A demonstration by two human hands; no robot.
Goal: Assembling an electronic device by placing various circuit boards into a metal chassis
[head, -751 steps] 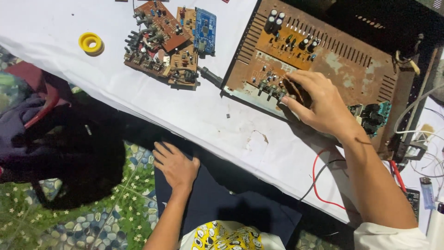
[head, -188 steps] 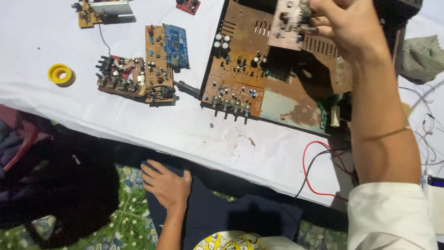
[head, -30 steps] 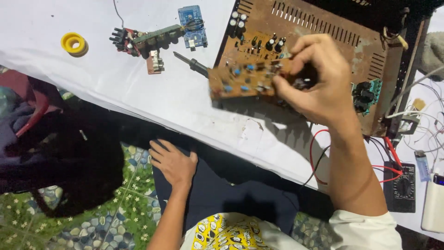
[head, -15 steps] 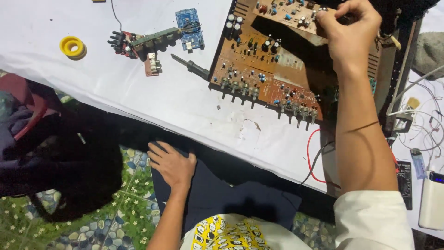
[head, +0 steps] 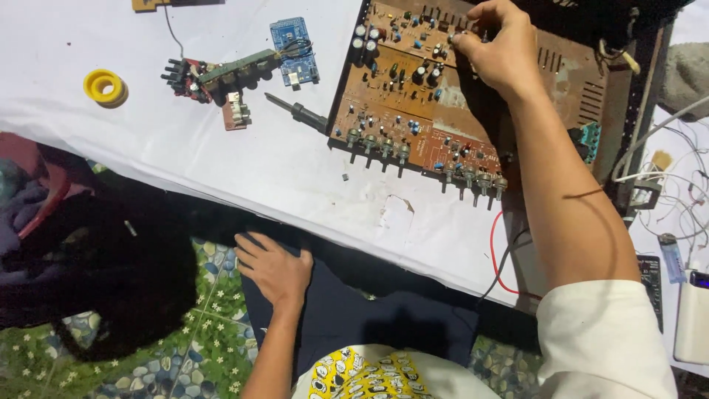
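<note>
At the far edge of the brown circuit board with knob shafts (head: 413,111) on the white-covered bench (head: 221,170), right hand (head: 502,52) fingers pinch a small component — left hand (head: 273,270) rests open-palmed on the dark lap cloth (head: 354,310) — probing step; next move calls for a steady pull.

head view | worn on head, looks steeply down, close | white table (head: 244,170) fills top, floor mat (head: 170,362) below | no second view shares it
</note>
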